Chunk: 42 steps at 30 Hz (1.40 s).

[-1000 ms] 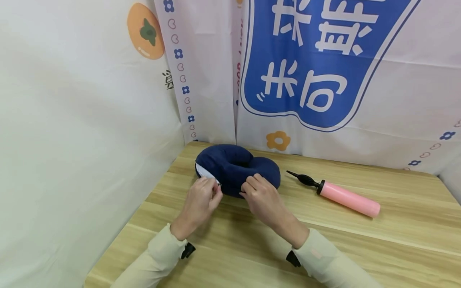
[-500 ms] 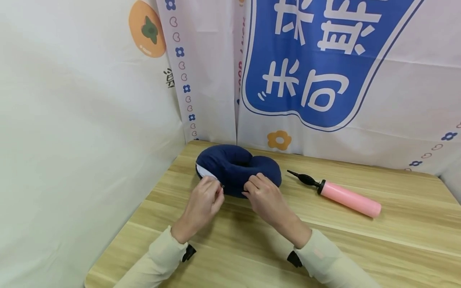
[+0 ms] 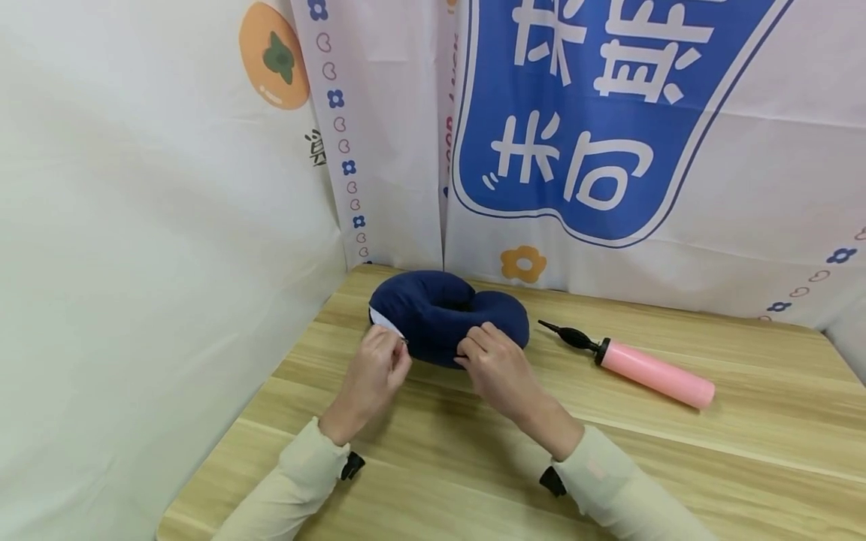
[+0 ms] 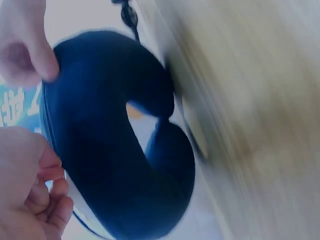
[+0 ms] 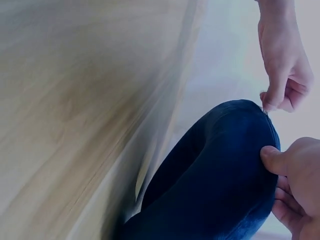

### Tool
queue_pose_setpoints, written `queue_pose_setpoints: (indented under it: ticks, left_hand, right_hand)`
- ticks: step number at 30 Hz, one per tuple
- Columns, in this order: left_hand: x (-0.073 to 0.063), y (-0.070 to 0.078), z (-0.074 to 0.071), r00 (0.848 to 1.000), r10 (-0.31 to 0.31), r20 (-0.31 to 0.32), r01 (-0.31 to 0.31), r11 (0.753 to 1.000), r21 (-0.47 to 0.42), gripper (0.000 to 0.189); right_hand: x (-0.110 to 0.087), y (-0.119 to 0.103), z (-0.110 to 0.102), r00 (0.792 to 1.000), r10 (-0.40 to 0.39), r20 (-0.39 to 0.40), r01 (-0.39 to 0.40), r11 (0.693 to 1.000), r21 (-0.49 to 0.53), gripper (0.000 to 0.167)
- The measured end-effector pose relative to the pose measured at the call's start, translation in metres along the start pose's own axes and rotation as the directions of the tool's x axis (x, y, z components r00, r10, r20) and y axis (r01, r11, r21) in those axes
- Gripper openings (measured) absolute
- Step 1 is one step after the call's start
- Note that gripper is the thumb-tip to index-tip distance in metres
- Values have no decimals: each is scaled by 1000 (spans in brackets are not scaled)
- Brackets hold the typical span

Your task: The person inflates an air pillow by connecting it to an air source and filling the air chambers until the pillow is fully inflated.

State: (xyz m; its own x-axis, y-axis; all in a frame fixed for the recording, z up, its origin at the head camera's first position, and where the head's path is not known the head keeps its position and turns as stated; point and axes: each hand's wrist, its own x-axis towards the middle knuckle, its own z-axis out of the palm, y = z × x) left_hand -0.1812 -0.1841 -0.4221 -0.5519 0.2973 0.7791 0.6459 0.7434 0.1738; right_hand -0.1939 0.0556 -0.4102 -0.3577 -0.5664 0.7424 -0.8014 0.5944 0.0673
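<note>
A dark blue U-shaped neck pillow [image 3: 433, 312] rests near the table's back left, its opening facing the back right. Along its front left edge an unzipped gap bares a white lining [image 3: 384, 321]. At the gap's right end my left hand [image 3: 372, 372] pinches the zipper pull, mostly hidden by the fingers. My right hand [image 3: 499, 372] grips the pillow's near edge; in the right wrist view its thumb presses one face of the pillow [image 5: 215, 165], with the other fingers curled behind. The left wrist view shows both hands along the same zipped edge.
Right of the pillow lies a hand pump with a pink barrel [image 3: 656, 372] and black nozzle [image 3: 573, 336]. The wooden table [image 3: 433, 466] meets printed white curtains [image 3: 399, 150] at the back and a plain white one [image 3: 169, 225] at left.
My left hand first shifts slightly right along the zipper edge, then back left, and the white gap shortens a little in the last half second. The right hand keeps its hold.
</note>
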Motion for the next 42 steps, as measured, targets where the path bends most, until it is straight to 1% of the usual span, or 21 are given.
queue_pose_setpoints:
  ticks: [2, 4, 7, 8, 10, 12, 13, 15, 18, 21, 24, 27, 29, 32, 34, 35, 37, 38, 40, 42]
  left_hand:
    - [0, -4, -2, 1000, -13, -8, 13, 1000, -11, 30]
    - [0, -5, -3, 1000, -18, 4, 18, 1000, -14, 30]
    - [-1, -2, -3, 999, -23, 46, 23, 1000, -2, 30]
    - [-2, -1, -3, 998, -28, 57, 28, 1000, 5, 30]
    - [-2, 4, -2, 997, -41, 69, 40, 999, 13, 31]
    - [-2, 8, -1, 996, -53, 70, 52, 999, 15, 32]
    - [-2, 10, -1, 996, -57, 70, 56, 998, 14, 33]
    - [-1, 14, -1, 995, -61, 73, 60, 998, 14, 34]
    - [-3, 18, 0, 995, -61, 84, 60, 998, 19, 34]
    - [-7, 19, -1, 993, -66, 94, 61, 997, 51, 35]
    - [-10, 19, -4, 989, -99, 109, 84, 987, 134, 34]
    - [-9, 18, -5, 975, -165, 146, 130, 965, 228, 32]
    - [-7, 18, -5, 958, -215, 192, 164, 954, 252, 32]
    - [-5, 18, -3, 928, -268, 258, 210, 950, 232, 36]
    - [-5, 19, -2, 917, -286, 278, 237, 951, 198, 38]
    - [-4, 19, -1, 915, -291, 278, 246, 951, 186, 40]
    - [-4, 20, 0, 921, -296, 254, 256, 950, 181, 40]
    - [-4, 20, 0, 925, -297, 237, 254, 947, 195, 40]
    - [-4, 21, 1, 938, -283, 201, 232, 941, 246, 38]
    - [-4, 22, 2, 950, -261, 169, 199, 928, 317, 34]
  right_hand:
    - [-1, 2, -1, 1000, 3, -6, -3, 1000, 4, 16]
    - [-2, 3, -3, 1000, 21, 2, -21, 1000, 1, 17]
    - [-2, 1, -7, 999, 44, 20, -44, 999, -4, 20]
    - [-1, -1, -8, 999, 43, 23, -43, 999, 2, 21]
    - [3, -6, -8, 1000, 16, 26, -16, 1000, 2, 22]
    - [8, -13, -3, 999, -22, 28, 23, 999, -25, 25]
    - [11, -16, 1, 999, -39, 30, 41, 998, -54, 27]
    - [16, -22, 11, 998, -61, 31, 65, 988, -136, 25]
    - [18, -27, 24, 998, -56, 22, 60, 972, -227, 21]
    - [16, -29, 31, 998, -61, 14, 63, 969, -239, 17]
    - [17, -30, 32, 997, -71, 31, 76, 972, -221, 16]
    - [18, -28, 31, 996, -70, 46, 79, 973, -219, 14]
    - [18, -26, 30, 996, -76, 45, 84, 972, -221, 13]
    - [17, -23, 31, 995, -93, 32, 98, 969, -226, 12]
    - [17, -22, 32, 995, -95, 22, 98, 970, -225, 11]
    - [17, -22, 33, 995, -94, 18, 96, 970, -223, 11]
    - [18, -22, 33, 996, -88, 11, 88, 972, -217, 11]
    - [18, -21, 33, 996, -85, 7, 85, 974, -211, 11]
    - [19, -21, 32, 996, -84, 4, 83, 975, -205, 12]
    - [19, -20, 32, 996, -88, 2, 87, 976, -201, 11]
